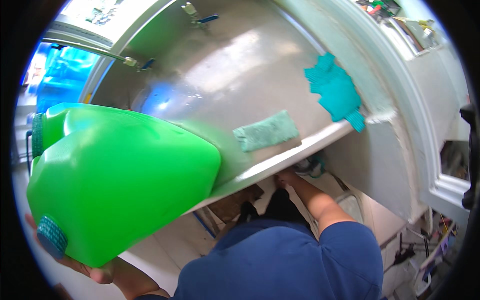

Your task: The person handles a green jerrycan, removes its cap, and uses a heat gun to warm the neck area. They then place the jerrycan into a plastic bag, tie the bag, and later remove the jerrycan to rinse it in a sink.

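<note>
My left hand [95, 270] grips a large green plastic jug [125, 180] with blue-green caps, tilted over the left front of a stainless steel sink [225, 70]. My right hand [283, 176] is low, just beneath the sink's front rim; I cannot tell whether its fingers hold anything. A folded pale green cloth [266, 130] lies on the steel near the front. Teal rubber gloves [334, 92] lie at the right end, draped over the front edge.
Two taps with blue handles [207, 19] are on the back wall of the sink. Blue containers [65, 75] stand at the left. A pale ledge [380, 150] borders the right, with cluttered items [415, 250] below it at the lower right.
</note>
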A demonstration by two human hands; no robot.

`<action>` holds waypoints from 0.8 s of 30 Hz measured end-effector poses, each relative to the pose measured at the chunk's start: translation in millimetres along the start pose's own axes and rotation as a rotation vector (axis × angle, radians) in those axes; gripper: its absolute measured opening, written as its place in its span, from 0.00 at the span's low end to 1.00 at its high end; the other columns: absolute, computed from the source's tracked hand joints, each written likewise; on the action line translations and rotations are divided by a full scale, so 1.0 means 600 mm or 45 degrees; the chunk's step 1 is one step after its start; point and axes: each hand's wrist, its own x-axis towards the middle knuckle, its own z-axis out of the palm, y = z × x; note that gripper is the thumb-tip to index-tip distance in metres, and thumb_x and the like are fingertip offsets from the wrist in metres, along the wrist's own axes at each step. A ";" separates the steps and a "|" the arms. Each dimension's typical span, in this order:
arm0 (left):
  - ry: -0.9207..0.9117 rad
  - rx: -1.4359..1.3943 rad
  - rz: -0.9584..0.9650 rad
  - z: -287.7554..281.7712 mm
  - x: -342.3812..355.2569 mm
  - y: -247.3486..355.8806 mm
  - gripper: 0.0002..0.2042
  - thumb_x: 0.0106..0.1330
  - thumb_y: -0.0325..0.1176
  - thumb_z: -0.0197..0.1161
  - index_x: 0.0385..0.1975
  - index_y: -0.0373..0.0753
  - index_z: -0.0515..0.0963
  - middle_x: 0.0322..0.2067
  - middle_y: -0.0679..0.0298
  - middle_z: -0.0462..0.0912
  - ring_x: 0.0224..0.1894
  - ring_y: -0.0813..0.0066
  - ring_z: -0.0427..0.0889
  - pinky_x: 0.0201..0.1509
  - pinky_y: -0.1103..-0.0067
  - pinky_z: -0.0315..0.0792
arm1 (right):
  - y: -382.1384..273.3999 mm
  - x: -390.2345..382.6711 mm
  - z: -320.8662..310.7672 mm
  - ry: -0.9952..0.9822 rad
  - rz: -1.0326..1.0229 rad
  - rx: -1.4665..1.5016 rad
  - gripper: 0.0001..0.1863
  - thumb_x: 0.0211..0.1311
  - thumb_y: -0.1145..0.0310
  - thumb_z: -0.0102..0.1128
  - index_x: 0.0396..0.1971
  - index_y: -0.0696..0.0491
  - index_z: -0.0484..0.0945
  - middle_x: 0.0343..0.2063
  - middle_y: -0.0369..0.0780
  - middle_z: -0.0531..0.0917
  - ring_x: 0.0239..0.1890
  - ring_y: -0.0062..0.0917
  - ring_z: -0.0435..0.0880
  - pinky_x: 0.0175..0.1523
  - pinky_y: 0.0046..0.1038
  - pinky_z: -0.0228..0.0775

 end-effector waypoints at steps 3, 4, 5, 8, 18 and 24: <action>-0.135 0.067 0.019 -0.026 -0.044 -0.026 0.52 0.60 0.73 0.45 0.72 0.35 0.44 0.72 0.49 0.48 0.73 0.53 0.51 0.72 0.58 0.52 | 0.018 0.113 0.069 0.063 -0.016 -0.056 0.17 0.58 0.57 0.58 0.39 0.54 0.81 0.38 0.50 0.83 0.47 0.45 0.81 0.51 0.42 0.72; -0.162 0.113 -0.001 -0.042 -0.070 -0.036 0.51 0.60 0.72 0.47 0.72 0.35 0.44 0.72 0.49 0.47 0.73 0.53 0.50 0.72 0.57 0.51 | 0.020 0.134 0.089 0.080 -0.009 -0.082 0.17 0.58 0.58 0.58 0.40 0.54 0.81 0.38 0.50 0.83 0.47 0.45 0.81 0.51 0.42 0.72; -0.177 0.163 -0.023 -0.060 -0.098 -0.046 0.51 0.60 0.71 0.48 0.72 0.36 0.44 0.72 0.48 0.46 0.73 0.53 0.49 0.72 0.57 0.50 | 0.023 0.150 0.104 0.087 0.000 -0.116 0.17 0.59 0.58 0.58 0.40 0.54 0.81 0.38 0.50 0.83 0.47 0.45 0.81 0.51 0.42 0.72; -0.241 0.261 -0.082 -0.108 -0.178 -0.063 0.50 0.60 0.67 0.53 0.73 0.38 0.43 0.72 0.48 0.43 0.74 0.52 0.47 0.73 0.56 0.48 | 0.029 0.172 0.130 0.114 0.042 -0.185 0.16 0.59 0.58 0.57 0.40 0.55 0.81 0.38 0.50 0.83 0.48 0.45 0.80 0.52 0.42 0.71; -2.036 0.082 -0.471 -0.117 -0.512 0.019 0.32 0.63 0.47 0.59 0.67 0.49 0.61 0.61 0.46 0.68 0.63 0.49 0.69 0.65 0.57 0.65 | -0.022 0.011 0.006 0.896 -0.478 0.279 0.15 0.63 0.61 0.56 0.38 0.58 0.79 0.37 0.49 0.82 0.45 0.48 0.80 0.51 0.43 0.70; -2.262 -0.182 -0.941 -0.096 -0.574 0.016 0.18 0.63 0.45 0.55 0.46 0.41 0.79 0.46 0.51 0.82 0.52 0.48 0.78 0.53 0.61 0.74 | -0.157 -0.266 -0.227 0.201 -0.362 0.862 0.14 0.72 0.61 0.50 0.38 0.57 0.77 0.30 0.36 0.81 0.35 0.20 0.79 0.43 0.23 0.71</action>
